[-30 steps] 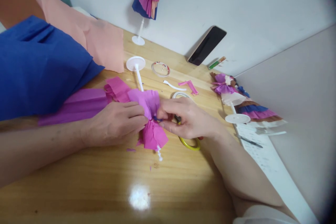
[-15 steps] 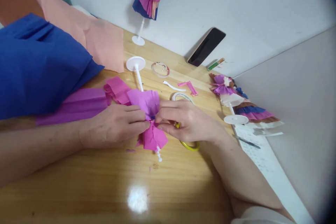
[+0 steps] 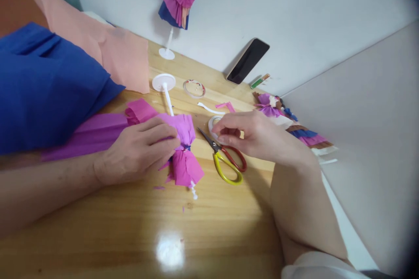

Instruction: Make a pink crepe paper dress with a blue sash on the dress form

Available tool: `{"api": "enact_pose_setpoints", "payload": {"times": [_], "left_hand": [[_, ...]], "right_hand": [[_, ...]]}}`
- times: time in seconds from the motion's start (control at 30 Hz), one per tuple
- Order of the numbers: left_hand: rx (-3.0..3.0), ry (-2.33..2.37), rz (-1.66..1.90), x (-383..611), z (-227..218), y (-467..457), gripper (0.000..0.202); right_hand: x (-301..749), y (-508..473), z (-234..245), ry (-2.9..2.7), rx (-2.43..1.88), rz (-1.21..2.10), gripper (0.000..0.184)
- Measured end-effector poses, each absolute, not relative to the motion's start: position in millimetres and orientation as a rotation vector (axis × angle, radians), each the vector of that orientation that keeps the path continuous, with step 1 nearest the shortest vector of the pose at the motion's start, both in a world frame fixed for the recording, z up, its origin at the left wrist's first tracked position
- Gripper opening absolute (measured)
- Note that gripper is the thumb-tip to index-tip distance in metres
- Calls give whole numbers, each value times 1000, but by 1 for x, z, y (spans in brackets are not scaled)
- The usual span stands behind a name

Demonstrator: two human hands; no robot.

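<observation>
My left hand (image 3: 140, 146) is closed around the left side of a purple and pink crepe paper bundle (image 3: 186, 168), cinched in the middle by a dark blue tie. The paper wraps a white plastic stand (image 3: 167, 100) lying on the table, its round base pointing away from me. My right hand (image 3: 248, 133) hovers just right of the bundle, fingers curled with the tips apart and nothing visible between them. Partly behind those fingertips is a roll of white tape (image 3: 212, 125). Beneath the same hand lie scissors (image 3: 222, 159) with one yellow and one red handle.
Blue paper (image 3: 55, 83), peach paper (image 3: 124, 56) and purple paper (image 3: 94, 133) spread over the left side. Against the wall stand a paper-dressed stand (image 3: 178, 4) and a phone (image 3: 248, 61). Another paper figure (image 3: 268, 104) is at right. A clear ring (image 3: 194, 88) lies behind.
My right hand has let go of the bundle's middle and moved right, towards the tape roll, uncovering the scissors and the blue tie. My left hand has shifted slightly left, still on the paper.
</observation>
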State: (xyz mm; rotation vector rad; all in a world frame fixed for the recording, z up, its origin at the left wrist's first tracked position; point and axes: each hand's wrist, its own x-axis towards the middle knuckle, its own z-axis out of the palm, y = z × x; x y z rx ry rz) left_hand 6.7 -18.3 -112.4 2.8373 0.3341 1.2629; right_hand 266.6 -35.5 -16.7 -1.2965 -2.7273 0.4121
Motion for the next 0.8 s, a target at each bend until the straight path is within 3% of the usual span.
{"api": "enact_pose_setpoints", "payload": {"times": [0.2,0.37,0.6,0.8], "left_hand": [[2844,338,1270,11,-112,-17,11],[2843,281,1308,9,-113,-17,10],[2747,217,1226,7,-104,-22,6],[2877,335,1042,11,-86,-51,31]], "right_hand": [[278,-44,-41,-2928,-1463,372,36],[269,-58,-53,-2711,-1130,311,20],[239,-50,-60,-2679,-748,549,23],[236,-62,-49,-2775,-922,524,14]]}}
